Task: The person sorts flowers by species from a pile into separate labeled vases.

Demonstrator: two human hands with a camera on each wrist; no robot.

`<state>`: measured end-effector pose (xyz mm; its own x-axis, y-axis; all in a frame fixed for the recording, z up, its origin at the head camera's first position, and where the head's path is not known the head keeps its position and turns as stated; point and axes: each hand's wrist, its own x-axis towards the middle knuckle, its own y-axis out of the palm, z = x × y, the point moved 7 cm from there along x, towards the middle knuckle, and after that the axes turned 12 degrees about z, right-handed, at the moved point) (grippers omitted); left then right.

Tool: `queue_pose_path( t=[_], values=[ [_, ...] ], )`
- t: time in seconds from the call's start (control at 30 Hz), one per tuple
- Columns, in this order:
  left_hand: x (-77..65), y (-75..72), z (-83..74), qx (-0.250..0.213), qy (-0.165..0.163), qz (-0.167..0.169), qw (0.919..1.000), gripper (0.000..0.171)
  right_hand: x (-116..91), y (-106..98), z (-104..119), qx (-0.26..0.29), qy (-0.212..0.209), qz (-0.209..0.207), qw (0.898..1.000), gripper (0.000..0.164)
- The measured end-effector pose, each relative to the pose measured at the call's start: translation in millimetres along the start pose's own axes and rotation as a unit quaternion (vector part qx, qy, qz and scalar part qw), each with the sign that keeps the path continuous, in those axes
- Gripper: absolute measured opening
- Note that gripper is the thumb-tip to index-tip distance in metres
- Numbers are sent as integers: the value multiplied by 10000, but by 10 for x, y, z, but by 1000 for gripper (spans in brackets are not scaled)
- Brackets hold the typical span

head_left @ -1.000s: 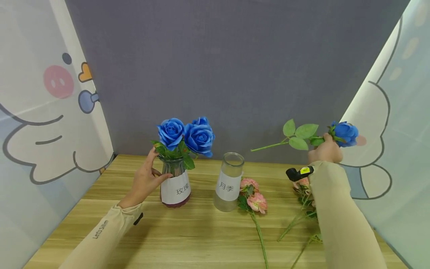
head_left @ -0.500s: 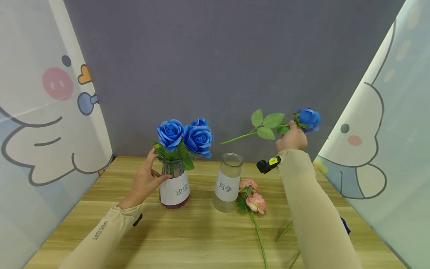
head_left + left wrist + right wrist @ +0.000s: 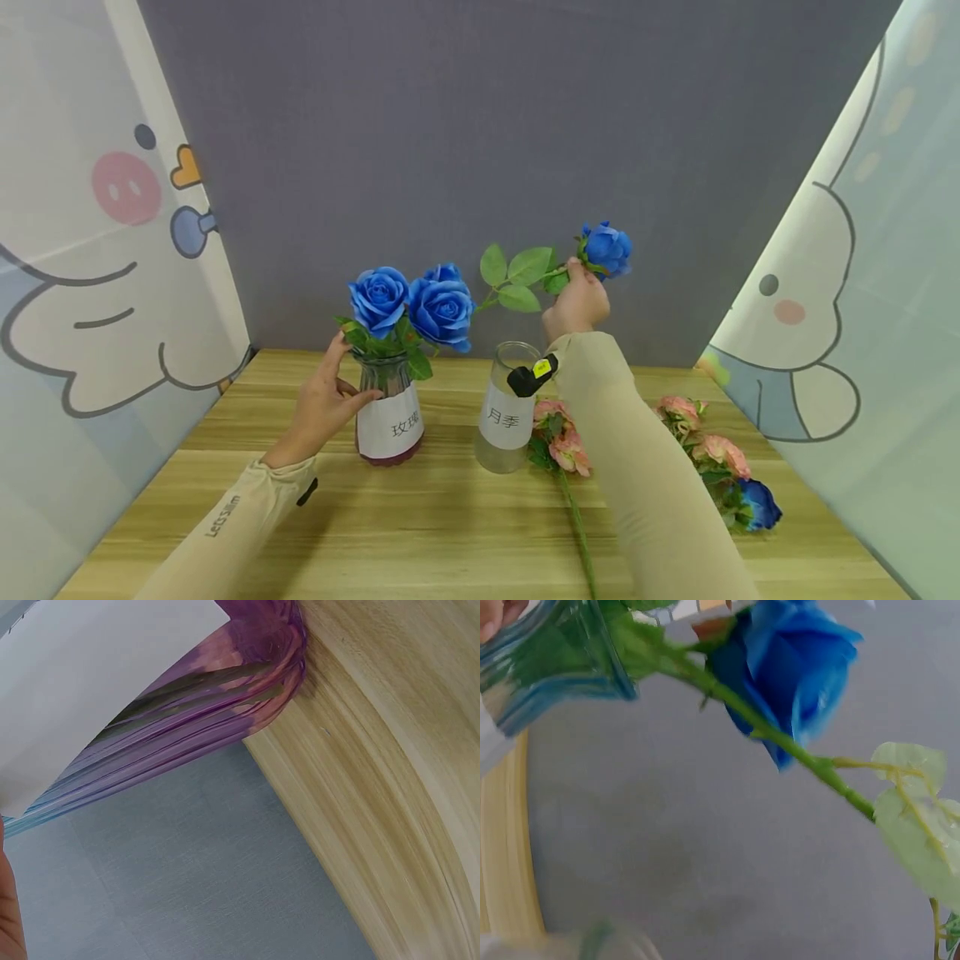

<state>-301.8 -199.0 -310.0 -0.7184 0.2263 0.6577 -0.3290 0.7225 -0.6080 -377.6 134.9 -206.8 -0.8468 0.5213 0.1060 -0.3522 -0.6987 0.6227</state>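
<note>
In the head view my left hand grips a ribbed glass vase, fingers at the neck and thumb across the front. The vase has a purple base, a white paper label and several blue roses. My right hand pinches another blue rose just below its bloom, holding it sideways above the table. Its leafy stem points left, and in the right wrist view its end overlaps the mouth of the ribbed vase. The left wrist view shows the vase's purple base close up.
A straight clear glass vase with a white label stands in the middle. Beside it lies a pink flower stem. More pink flowers and a dark blue rose lie right of my right sleeve. A grey panel rises behind.
My right hand has carried the blue rose leftward from the far right, and its stem end now reaches the roses in the ribbed vase. My left hand keeps its place on that vase.
</note>
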Motion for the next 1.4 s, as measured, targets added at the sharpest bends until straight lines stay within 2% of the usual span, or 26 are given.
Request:
queue_pose_path(
  t=[0.17,0.33,0.5,0.67,0.8,1.0,1.13,1.33,1.4],
  values=[
    [-6,-2,-7,48,32,-54,10000,103,-104,149,-59,70,61,240,9997,11],
    [-4,10,-4,-16,-115,21,9999,102,-160,226,-68,112,-8,281,9995,15],
    [-7,12,-7,-23,-189,59,9998,105,-235,304,-42,-276,-222,413,9985,21],
    [-4,6,-18,115,-183,18,9998,102,-346,423,-67,-515,-641,704,9941,12],
    [2,16,-21,49,-224,54,9997,100,-445,497,-125,-579,-946,897,9898,9],
    [6,33,-31,15,-247,86,9997,96,-547,568,-260,-924,-1014,1282,9822,13],
    [15,36,-29,20,-284,84,9996,98,-577,642,-266,-1119,-1148,1721,9719,16],
    [4,47,-24,-42,-445,105,9989,96,-613,823,22,-1498,-1856,2474,9391,14],
    [9,48,-27,-70,-452,116,9989,95,-606,867,127,-1414,-2032,2574,9341,14]
  ],
)
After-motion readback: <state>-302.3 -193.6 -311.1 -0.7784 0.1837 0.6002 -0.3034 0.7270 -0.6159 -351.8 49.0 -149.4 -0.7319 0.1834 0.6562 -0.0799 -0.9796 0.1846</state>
